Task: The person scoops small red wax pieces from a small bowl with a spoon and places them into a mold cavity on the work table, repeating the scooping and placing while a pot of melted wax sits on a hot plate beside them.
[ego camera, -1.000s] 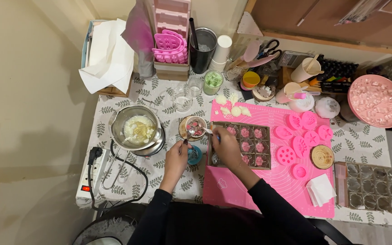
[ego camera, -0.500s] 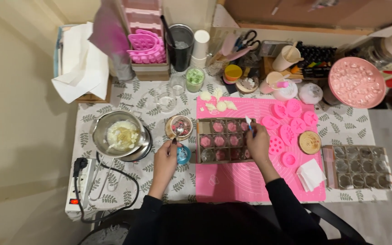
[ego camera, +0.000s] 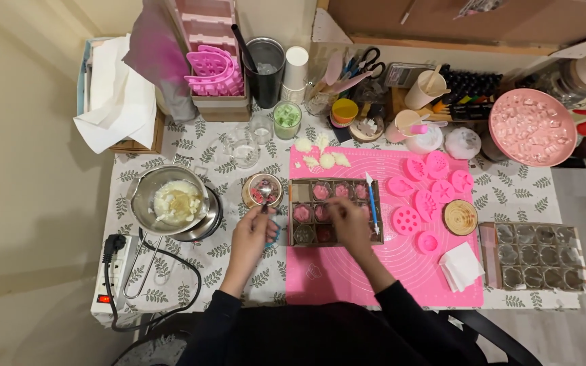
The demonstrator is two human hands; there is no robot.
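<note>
head view looks straight down on a counter [ego camera: 171, 146] under a leaf-print cloth against a plain beige wall. a smooth pink silicone mat [ego camera: 401, 271] lies under the right hand [ego camera: 348, 224], whose fingers rest curled over a brown gridded mold tray [ego camera: 334, 211] of pink pieces; their grip cannot be told. the left hand [ego camera: 256, 234] pinches a metal spoon [ego camera: 264, 196] dipping into a small round bowl [ego camera: 262, 190] just ahead. a steel pot [ego camera: 167, 202] of pale wax sits left of it.

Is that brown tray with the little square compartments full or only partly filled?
Partly filled. The brown tray shows pink pieces in most compartments, but the top-left one looks pale and empty. The right hand covers some, so those cannot be told.
</note>
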